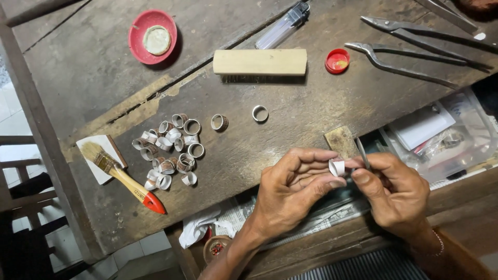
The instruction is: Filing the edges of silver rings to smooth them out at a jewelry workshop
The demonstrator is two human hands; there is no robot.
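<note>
Two bare hands meet at the near edge of the worn, dark wooden tabletop [311, 119]. The left hand [295, 186] pinches a small curled band of silvery metal [337, 167] between thumb and fingertips, its grip clenched on the band, just above the tabletop's edge and in front of an open drawer [441, 135] of papers and plastic bags. The right hand [394, 189] meets the same band from the other side and holds a thin grey metal tool [361, 151] upright in its closed grip, the tool's tip at the band. Just beyond the hands a small tarnished brass plate [341, 141] lies on the tabletop. Further left sits a loose heap of short metal ring bands [168, 150], with two single rings [219, 122] lying apart from it towards the middle. Beside the heap a wooden-handled brush with a red tip [124, 176] rests across a white tile [98, 155]. At the far side lie a pale wooden block brush [259, 62], a clear plastic lighter [282, 26], a small red cap [337, 60], a red round dish holding a pale lump [152, 36], and two pairs of long grey metal pliers [415, 52].
</note>
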